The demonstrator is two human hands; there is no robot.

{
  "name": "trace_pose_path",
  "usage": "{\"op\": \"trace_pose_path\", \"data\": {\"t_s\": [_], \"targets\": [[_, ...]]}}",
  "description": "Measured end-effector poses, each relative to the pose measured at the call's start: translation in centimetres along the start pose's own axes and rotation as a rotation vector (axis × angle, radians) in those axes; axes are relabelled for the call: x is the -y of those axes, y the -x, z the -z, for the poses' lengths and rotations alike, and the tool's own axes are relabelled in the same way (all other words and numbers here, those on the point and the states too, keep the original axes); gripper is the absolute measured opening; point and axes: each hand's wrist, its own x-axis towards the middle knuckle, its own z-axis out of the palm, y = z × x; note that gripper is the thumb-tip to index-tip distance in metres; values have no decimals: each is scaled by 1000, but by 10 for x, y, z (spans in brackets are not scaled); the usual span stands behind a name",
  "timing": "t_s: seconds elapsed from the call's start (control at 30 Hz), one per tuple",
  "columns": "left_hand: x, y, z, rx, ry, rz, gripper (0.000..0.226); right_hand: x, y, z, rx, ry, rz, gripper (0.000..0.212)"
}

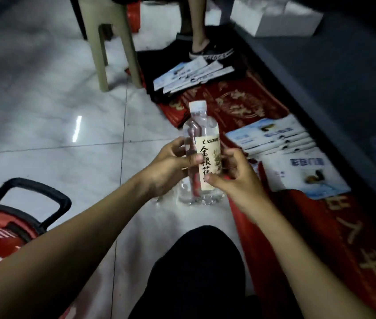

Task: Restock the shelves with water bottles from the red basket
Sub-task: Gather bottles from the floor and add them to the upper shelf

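glossy marble floor [44, 93], beige stool [111, 40], red mat [240, 100]

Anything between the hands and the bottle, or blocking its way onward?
Nothing between them: left hand and right hand both grip the bottle. No shelf clearly shows, so that path can't be judged; leaflets and a red banner lie on the floor beyond it.
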Motion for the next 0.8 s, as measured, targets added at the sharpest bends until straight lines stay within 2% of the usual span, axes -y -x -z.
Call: {"op": "trace_pose_path", "data": {"t_s": [0.13, 0.33, 0.43, 0.7, 0.8], "targets": [[-49, 20, -68, 164, 76, -67, 46, 58, 57, 53, -42, 12, 82, 73], [-112, 58, -193, 475, -130, -193, 51, 145, 145, 116, -439, 134, 238, 73], [-141, 79, -255, 587, -240, -278, 61, 189, 188, 151, -607, 255, 294, 74], [-216, 132, -399, 1001, -287, -447, 83, 287, 283, 211, -962, 496, 483, 80], [-240, 147, -440, 1040, -376, -509, 91, 311, 311, 227, -1082, 532, 498, 80]]}}
